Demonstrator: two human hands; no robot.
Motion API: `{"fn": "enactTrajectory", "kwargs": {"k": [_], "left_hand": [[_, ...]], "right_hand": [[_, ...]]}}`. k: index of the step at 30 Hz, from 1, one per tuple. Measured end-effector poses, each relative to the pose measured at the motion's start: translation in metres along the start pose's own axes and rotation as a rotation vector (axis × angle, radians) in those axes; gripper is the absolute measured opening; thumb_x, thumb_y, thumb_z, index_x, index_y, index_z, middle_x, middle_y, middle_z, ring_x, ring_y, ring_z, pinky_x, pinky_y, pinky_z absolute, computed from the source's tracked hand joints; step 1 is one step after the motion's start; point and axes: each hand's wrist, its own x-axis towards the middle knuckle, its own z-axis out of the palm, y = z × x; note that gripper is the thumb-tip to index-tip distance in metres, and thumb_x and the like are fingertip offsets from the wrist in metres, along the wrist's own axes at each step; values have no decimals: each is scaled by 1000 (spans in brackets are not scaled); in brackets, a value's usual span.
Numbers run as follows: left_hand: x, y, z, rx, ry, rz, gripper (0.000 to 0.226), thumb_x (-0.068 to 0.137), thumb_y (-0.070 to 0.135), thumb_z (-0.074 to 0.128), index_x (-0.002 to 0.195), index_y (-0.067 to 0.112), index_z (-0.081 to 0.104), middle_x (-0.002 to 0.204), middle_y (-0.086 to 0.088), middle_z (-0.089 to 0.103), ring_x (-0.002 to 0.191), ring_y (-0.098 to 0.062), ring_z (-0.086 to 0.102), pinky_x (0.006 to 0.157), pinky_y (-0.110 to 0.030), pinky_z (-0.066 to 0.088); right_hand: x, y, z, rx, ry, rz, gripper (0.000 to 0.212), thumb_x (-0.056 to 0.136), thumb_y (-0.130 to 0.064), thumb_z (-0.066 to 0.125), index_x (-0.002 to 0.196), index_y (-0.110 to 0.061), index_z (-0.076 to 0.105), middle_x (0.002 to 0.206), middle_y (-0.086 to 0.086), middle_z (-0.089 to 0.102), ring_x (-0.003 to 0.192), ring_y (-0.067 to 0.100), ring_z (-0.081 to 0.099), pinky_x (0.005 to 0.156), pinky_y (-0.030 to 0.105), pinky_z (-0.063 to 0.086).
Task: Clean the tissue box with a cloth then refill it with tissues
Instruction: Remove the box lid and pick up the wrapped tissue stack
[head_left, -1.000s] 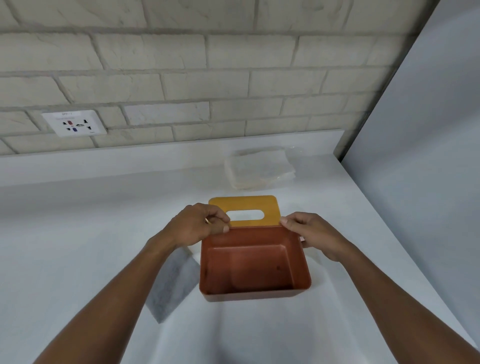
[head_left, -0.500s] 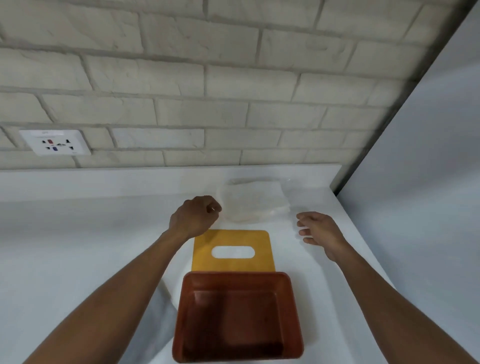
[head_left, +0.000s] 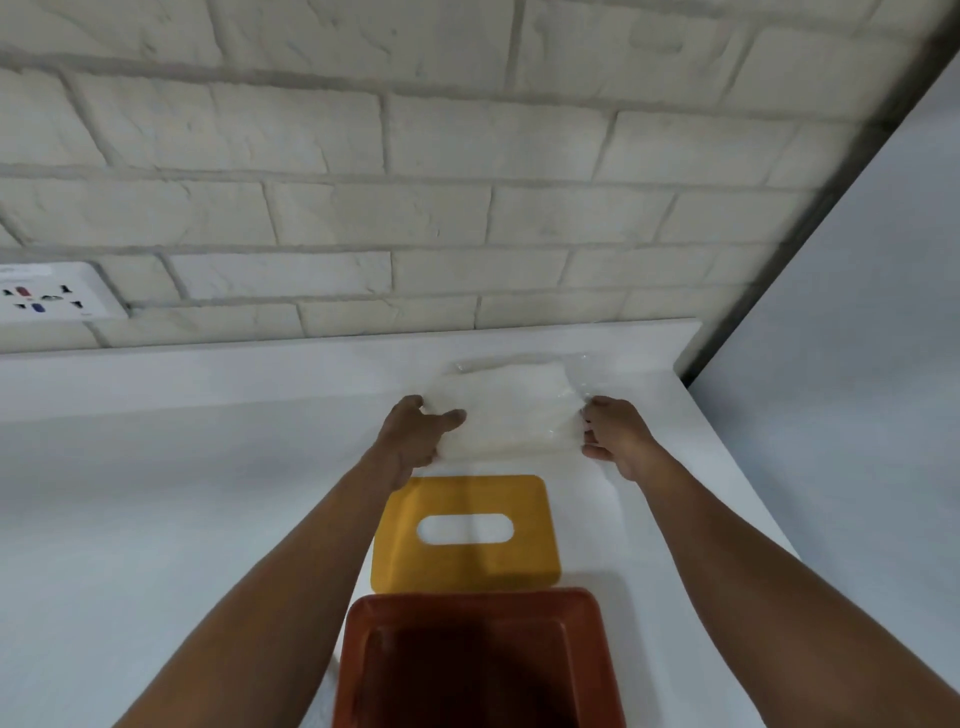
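Fingers (head_left: 449, 417) of the left hand (head_left: 415, 441) curl round the left end of the tissue pack (head_left: 511, 410), thumb laid on top. The right hand (head_left: 621, 439) closes its fingers on the opposite end, so both hands grip the pack between them. I can't tell whether it rests on the tabletop or is lifted a little.

Across the white tabletop (head_left: 156, 493) things line up from the near edge toward the far right corner. Nearest the person stands the brown tissue box (head_left: 478, 605), open on top and empty as far as its dark inside shows. Just beyond it the yellow lid (head_left: 524, 493) lies flat, its slot showing. Beyond the lid is the pack, wrapped in clear film, close to the far edge by the right corner.

I'd judge the wiping done and the refill in hand, with the tissues being picked up. The next move calls for lifting the pack level, bringing it back over the lid and lowering it squarely into the box. The film may need to come off first, and the lid goes on afterward.
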Motion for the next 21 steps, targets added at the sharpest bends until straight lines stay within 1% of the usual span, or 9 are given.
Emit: {"fn": "enactTrajectory", "kwargs": {"k": [2, 4, 6, 8, 10, 13, 15, 18, 21], "left_hand": [[1, -1, 1, -41, 10, -3, 53, 89, 21, 80, 135, 9, 54, 126, -12, 67, 99, -27, 68, 87, -46, 60], [3, -1, -1, -123, 25, -12, 57, 88, 14, 80, 138, 14, 51, 131, -10, 64, 110, -30, 67, 91, -49, 61], [3, -2, -4, -254, 8, -34, 60, 92, 9, 74, 142, 23, 45, 133, -9, 61, 112, -30, 64, 82, -47, 60], [1, -2, -5, -351, -28, -57, 60, 95, 8, 69, 144, 29, 41, 132, -9, 58, 106, -29, 63, 70, -41, 56], [1, -5, -6, -388, -44, -79, 59, 97, 9, 68, 143, 31, 40, 131, -8, 59, 101, -27, 63, 63, -37, 54], [-1, -7, -9, -467, -40, -97, 55, 96, 8, 67, 142, 29, 44, 132, -7, 61, 106, -28, 64, 58, -35, 54], [-2, -7, -11, -548, -68, -92, 53, 95, 9, 68, 142, 26, 50, 136, -8, 64, 115, -33, 65, 60, -37, 58], [-9, -4, -11, -610, -102, -58, 39, 99, 18, 68, 137, 23, 57, 124, -7, 71, 105, -29, 70, 67, -43, 63], [-10, -5, -11, -646, -117, -22, 47, 100, 23, 67, 144, 25, 50, 132, -7, 67, 115, -31, 67, 83, -51, 61]], "right_hand": [[0, -3, 3, 16, -4, 29, 18, 98, -25, 54, 90, -12, 64, 78, 6, 54, 66, 19, 52, 79, 37, 58], [-1, -4, 3, 54, -20, 70, 32, 95, -43, 61, 90, -11, 63, 78, 6, 54, 66, 18, 53, 79, 37, 59], [-1, -2, 0, 110, -81, 104, 47, 87, -56, 66, 95, -10, 66, 76, 4, 58, 65, 16, 56, 83, 37, 60], [-3, 1, -3, 154, -170, 128, 56, 79, -63, 70, 100, -11, 69, 80, 3, 63, 73, 18, 61, 82, 35, 60], [-4, 5, -4, 165, -232, 134, 53, 77, -60, 75, 103, -13, 71, 84, 3, 67, 80, 20, 64, 83, 35, 60], [-5, 7, -4, 192, -285, 113, 30, 79, -33, 78, 100, -13, 71, 90, 7, 66, 77, 23, 61, 94, 41, 56], [-4, 7, -2, 236, -326, 104, 35, 72, -23, 81, 103, -11, 70, 98, 12, 64, 86, 32, 53, 96, 46, 54], [-12, 3, 2, 225, -324, 116, 44, 78, -27, 84, 115, -11, 65, 106, 10, 69, 93, 28, 64, 82, 39, 59], [-15, 2, 7, 188, -335, 133, 55, 68, -35, 90, 113, -10, 70, 110, 11, 72, 100, 31, 69, 81, 42, 60]]}}
